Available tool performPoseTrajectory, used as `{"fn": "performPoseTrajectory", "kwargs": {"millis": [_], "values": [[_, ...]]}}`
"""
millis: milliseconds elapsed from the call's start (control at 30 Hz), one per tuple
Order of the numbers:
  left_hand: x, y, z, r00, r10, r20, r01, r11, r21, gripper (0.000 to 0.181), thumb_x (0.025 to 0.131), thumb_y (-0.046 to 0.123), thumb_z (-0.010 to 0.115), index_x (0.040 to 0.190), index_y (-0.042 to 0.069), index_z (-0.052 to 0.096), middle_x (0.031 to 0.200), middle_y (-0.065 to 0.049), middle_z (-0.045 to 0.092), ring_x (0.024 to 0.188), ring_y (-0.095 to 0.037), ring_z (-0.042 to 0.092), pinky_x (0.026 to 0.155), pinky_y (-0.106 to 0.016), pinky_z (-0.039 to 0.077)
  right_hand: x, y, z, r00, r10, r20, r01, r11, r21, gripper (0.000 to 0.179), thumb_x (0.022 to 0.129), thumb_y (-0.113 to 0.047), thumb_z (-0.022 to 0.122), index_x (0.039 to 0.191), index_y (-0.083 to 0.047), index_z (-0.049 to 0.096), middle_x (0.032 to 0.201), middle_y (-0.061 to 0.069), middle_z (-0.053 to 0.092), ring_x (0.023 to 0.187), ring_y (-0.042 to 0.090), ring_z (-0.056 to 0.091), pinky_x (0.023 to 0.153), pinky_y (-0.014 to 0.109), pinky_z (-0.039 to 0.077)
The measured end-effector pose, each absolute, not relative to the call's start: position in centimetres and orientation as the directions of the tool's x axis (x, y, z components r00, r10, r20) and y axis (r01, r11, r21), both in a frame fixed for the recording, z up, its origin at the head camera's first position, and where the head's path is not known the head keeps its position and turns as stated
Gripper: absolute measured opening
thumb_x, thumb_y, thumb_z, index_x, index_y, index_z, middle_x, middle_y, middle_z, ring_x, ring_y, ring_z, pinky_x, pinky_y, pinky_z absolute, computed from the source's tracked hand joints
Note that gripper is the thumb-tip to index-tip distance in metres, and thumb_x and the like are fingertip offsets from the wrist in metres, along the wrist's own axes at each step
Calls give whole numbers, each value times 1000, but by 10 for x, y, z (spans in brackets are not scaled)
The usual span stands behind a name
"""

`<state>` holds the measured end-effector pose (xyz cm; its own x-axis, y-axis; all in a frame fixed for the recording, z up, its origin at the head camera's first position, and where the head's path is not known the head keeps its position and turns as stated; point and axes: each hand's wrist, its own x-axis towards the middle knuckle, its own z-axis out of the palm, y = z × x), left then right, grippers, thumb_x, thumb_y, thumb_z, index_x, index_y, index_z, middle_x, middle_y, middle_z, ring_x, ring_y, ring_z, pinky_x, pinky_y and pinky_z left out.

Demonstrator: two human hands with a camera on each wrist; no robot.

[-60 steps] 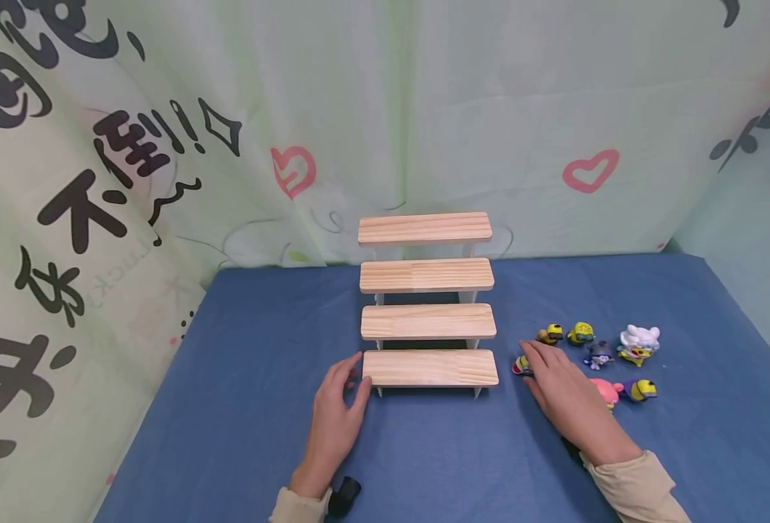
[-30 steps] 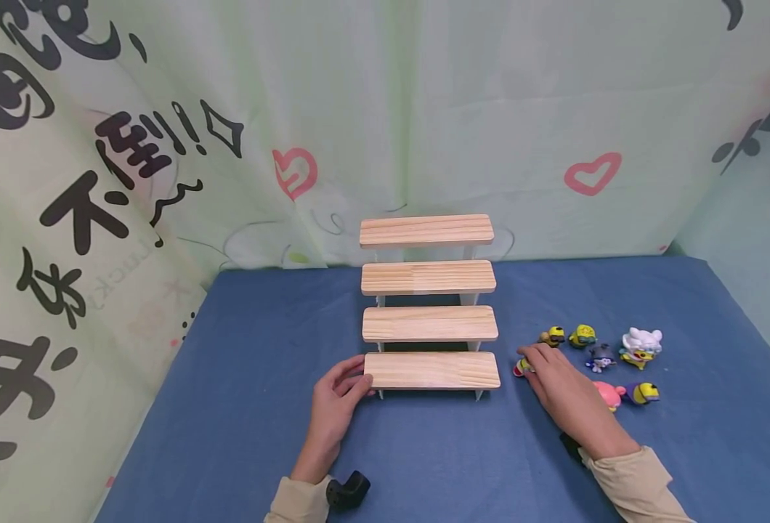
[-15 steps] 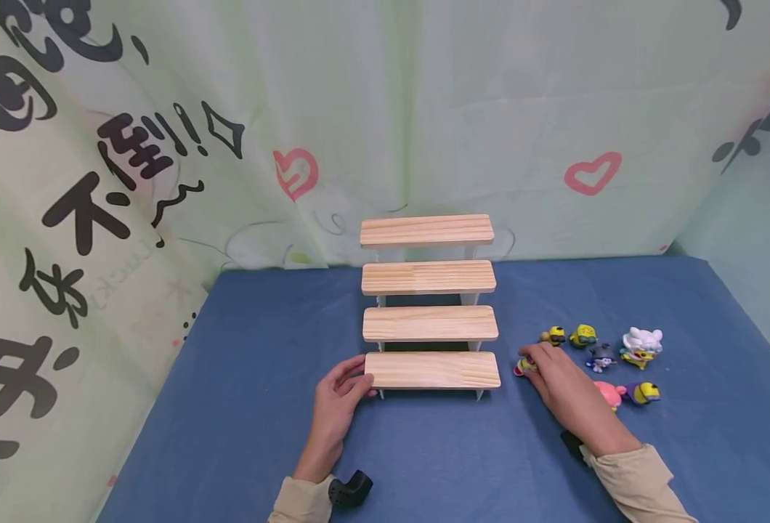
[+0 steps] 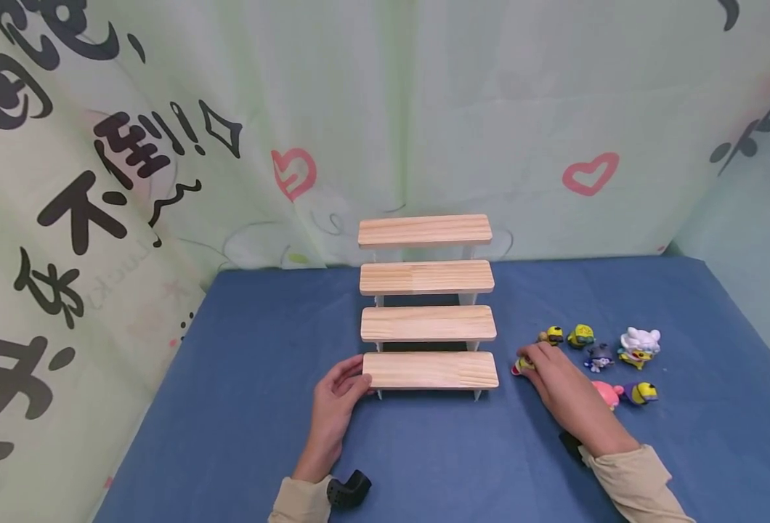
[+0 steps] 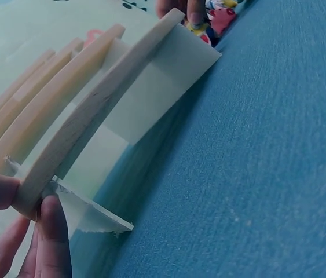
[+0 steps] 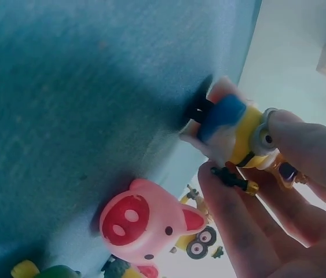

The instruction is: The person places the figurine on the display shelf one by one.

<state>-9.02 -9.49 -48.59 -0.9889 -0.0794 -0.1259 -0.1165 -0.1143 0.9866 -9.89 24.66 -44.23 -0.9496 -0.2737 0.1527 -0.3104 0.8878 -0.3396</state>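
A four-tier display stand with pale wooden shelves [image 4: 431, 372] on clear side supports stands mid-table. My left hand [image 4: 334, 410] pinches the left end of its lowest shelf, thumb on one face and fingers on the other, as the left wrist view shows at the plank [image 5: 102, 92]. To the right of the stand, my right hand [image 4: 571, 399] holds a small yellow minion figurine [image 6: 246, 136] between thumb and fingers. The figurine has grey goggles, blue clothing and a black arm, and its lower end is close to the cloth. In the head view the hand partly covers it.
Around the right hand are a pink pig figure [image 6: 160, 223], a purple-and-yellow figure [image 4: 641, 393], a white-hatted figure [image 4: 638, 347], a dark grey one [image 4: 598, 357] and two yellow ones behind. A printed curtain [image 4: 463, 131] hangs behind the blue cloth [image 4: 274, 319].
My left fingers have closed onto the end of the lowest shelf. The right fingers have settled around the minion figurine, which has tilted slightly, with the hand staying nearly in place.
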Motion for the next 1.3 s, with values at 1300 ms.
{"fn": "performPoseTrajectory", "kwargs": {"millis": [1300], "values": [[-89,-91,-488,-983,-137,-121,-108,-97,989,41,92,13,72,130,3,61,127,-17,63,103,-17,67,86,-20,56,-102,241,-427,-921,-273,278,-363,863,-352,23,91,-6,70,113,-2,62,104,14,65,96,29,61,80,49,55]]}}
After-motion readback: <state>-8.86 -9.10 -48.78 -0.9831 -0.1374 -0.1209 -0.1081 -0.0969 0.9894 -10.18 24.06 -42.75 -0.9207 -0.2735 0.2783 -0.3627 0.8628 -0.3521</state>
